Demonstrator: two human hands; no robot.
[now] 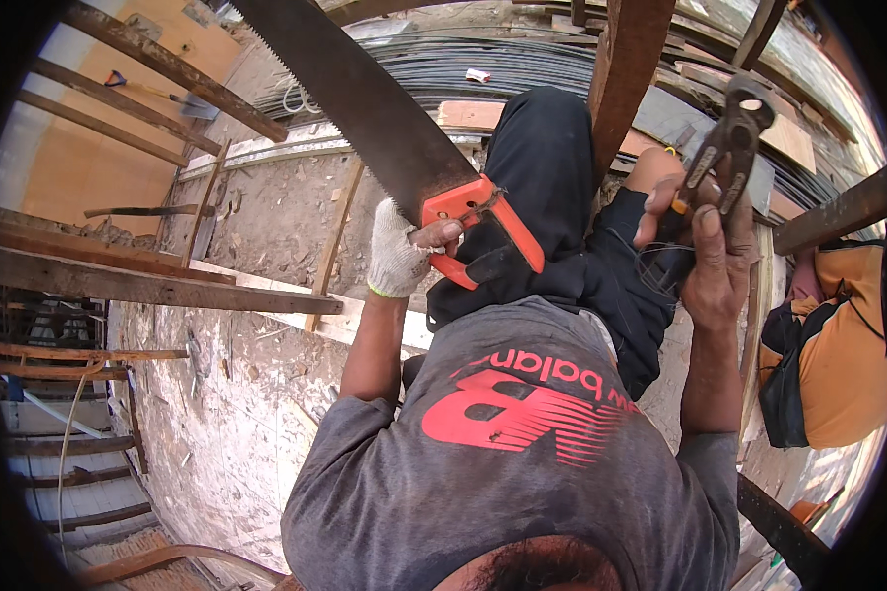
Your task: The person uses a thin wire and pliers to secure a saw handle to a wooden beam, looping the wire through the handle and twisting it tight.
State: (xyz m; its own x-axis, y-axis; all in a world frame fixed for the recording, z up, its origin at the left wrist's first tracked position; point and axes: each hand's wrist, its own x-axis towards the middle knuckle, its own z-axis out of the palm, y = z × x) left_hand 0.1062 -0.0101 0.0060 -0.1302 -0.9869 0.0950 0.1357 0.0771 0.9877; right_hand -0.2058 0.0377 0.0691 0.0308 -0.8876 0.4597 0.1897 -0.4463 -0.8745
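An orange-handled saw (384, 128) is gripped in the gloved left hand (397, 251), its blade extending forward and leftward. Dark pincers (737, 123) are clasped in the right hand (715, 261), their head jutting forward.

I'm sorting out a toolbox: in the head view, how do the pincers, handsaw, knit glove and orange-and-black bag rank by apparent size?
1. Handsaw, though the top edge cuts it off
2. Orange-and-black bag
3. Pincers and knit glove, unranked: the pincers are partly covered
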